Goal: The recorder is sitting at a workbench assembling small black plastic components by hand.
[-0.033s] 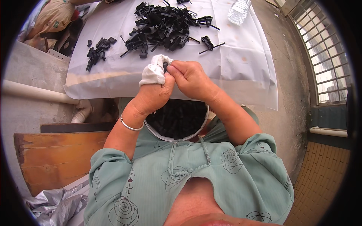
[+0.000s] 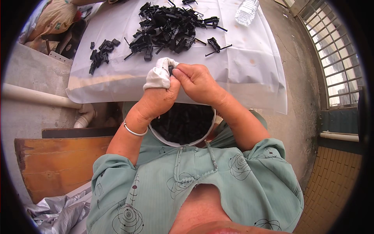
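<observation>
My left hand (image 2: 161, 87), its fingers covered by a white cloth or glove (image 2: 157, 78), is closed around a small black plastic part (image 2: 170, 69). My right hand (image 2: 200, 82) is bare and pinches the same part from the other side, thumb and fingers pressed together. Most of the part is hidden by my fingers. Both hands meet above the near edge of the table. Beneath them, a round bucket with a pale rim (image 2: 156, 135) holds many small black pieces.
A large heap of black plastic parts (image 2: 167, 29) lies on the white-sheeted table (image 2: 241, 70). A smaller cluster (image 2: 101, 54) is at its left, and a single part (image 2: 214, 46) lies right of the heap. A clear plastic bottle (image 2: 247, 12) rests at the far right.
</observation>
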Action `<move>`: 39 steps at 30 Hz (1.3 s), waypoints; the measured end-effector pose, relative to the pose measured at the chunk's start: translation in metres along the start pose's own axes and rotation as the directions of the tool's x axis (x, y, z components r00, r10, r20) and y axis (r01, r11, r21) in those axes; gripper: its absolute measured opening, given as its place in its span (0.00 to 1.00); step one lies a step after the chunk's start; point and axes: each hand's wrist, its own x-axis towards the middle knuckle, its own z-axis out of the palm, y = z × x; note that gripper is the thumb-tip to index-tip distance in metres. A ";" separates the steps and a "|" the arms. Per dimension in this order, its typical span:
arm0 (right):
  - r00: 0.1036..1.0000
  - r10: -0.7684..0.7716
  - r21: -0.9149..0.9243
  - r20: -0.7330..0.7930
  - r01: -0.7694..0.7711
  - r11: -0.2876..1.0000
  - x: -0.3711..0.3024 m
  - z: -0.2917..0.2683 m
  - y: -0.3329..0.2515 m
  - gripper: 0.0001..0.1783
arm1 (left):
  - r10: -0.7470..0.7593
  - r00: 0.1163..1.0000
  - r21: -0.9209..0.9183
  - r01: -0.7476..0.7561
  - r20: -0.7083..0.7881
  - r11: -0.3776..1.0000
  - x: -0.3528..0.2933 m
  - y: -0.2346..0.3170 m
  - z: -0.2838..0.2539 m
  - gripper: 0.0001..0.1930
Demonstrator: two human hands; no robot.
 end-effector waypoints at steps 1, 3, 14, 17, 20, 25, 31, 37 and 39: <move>1.000 0.001 0.001 0.000 -0.001 1.000 0.001 -0.003 0.001 0.12 | -0.088 0.994 -0.017 0.090 0.065 0.996 0.000 0.006 -0.004 0.12; 0.977 0.094 0.101 0.191 -0.115 0.988 0.005 -0.018 0.002 0.11 | -0.181 0.977 -0.020 0.184 0.114 0.983 0.000 0.005 -0.013 0.13; 0.977 0.065 -0.724 -0.201 -0.193 0.662 0.001 -0.104 0.020 0.06 | 0.267 0.952 0.690 -0.093 -0.149 0.718 0.016 -0.033 -0.054 0.16; 0.993 -0.080 -0.713 -0.088 -0.007 0.701 0.001 -0.085 -0.003 0.04 | 0.340 0.921 0.373 -0.254 -0.187 0.892 0.013 0.009 -0.017 0.14; 0.956 -0.260 -0.719 0.136 0.276 0.637 -0.003 -0.057 -0.028 0.03 | 0.310 0.936 0.346 -0.239 -0.167 0.907 0.018 0.015 -0.005 0.15; 0.904 -0.391 -0.530 0.173 0.420 0.737 -0.004 -0.039 -0.026 0.05 | -0.332 0.930 -0.137 0.354 0.158 0.925 0.016 0.015 -0.001 0.14; 0.958 0.063 0.193 -0.281 -0.008 0.981 0.001 -0.017 -0.008 0.08 | -0.305 0.931 -0.597 0.362 0.200 0.715 0.006 0.018 0.002 0.12; 0.997 -0.012 0.126 -0.077 0.022 0.992 0.002 -0.025 -0.001 0.13 | -0.255 0.966 -0.488 0.236 0.028 0.840 0.004 0.016 0.005 0.14; 0.996 -0.077 0.044 -0.036 0.078 0.996 0.000 -0.023 -0.003 0.14 | -0.280 0.960 -0.398 0.250 -0.019 0.883 0.003 0.011 0.007 0.13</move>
